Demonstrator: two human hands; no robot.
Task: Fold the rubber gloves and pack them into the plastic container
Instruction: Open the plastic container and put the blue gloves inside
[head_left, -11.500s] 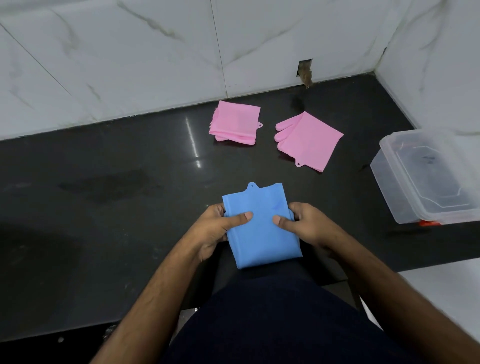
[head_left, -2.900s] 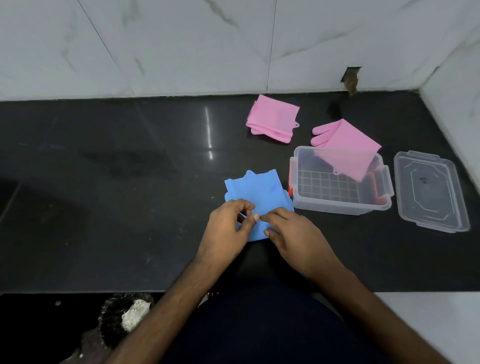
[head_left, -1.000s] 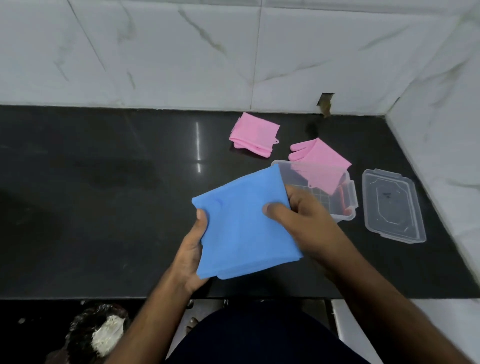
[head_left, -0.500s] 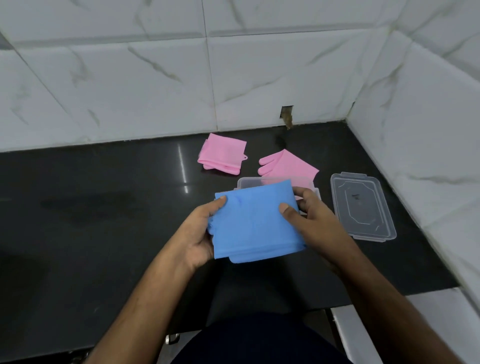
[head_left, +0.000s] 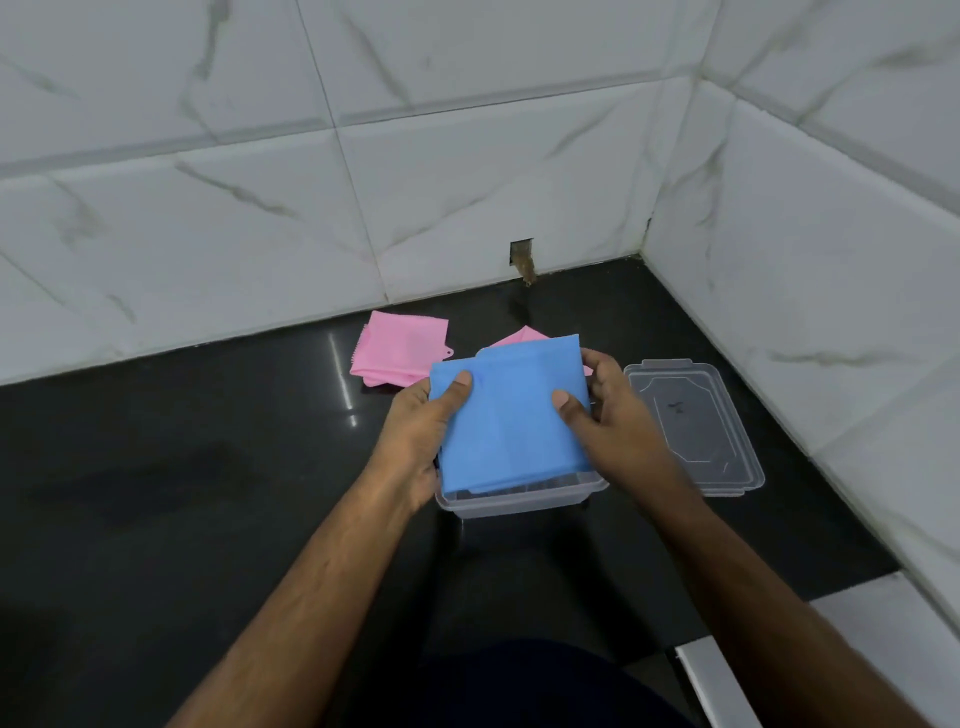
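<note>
The folded blue rubber gloves are held over the clear plastic container, their lower edge dipping inside it. My left hand grips their left edge, thumb on top. My right hand grips the right edge, thumb also on top. A folded pink glove lies on the black counter behind the container. A second pink glove shows only a corner behind the blue gloves.
The container's clear lid lies flat on the counter to the right. White marble-look tiled walls close off the back and right side, with a small hole in the back wall. The black counter stretches to the left.
Both hands have carried the blue gloves forward and down over the container, and the lower edge now sits inside it. The view has tilted upward toward the wall.
</note>
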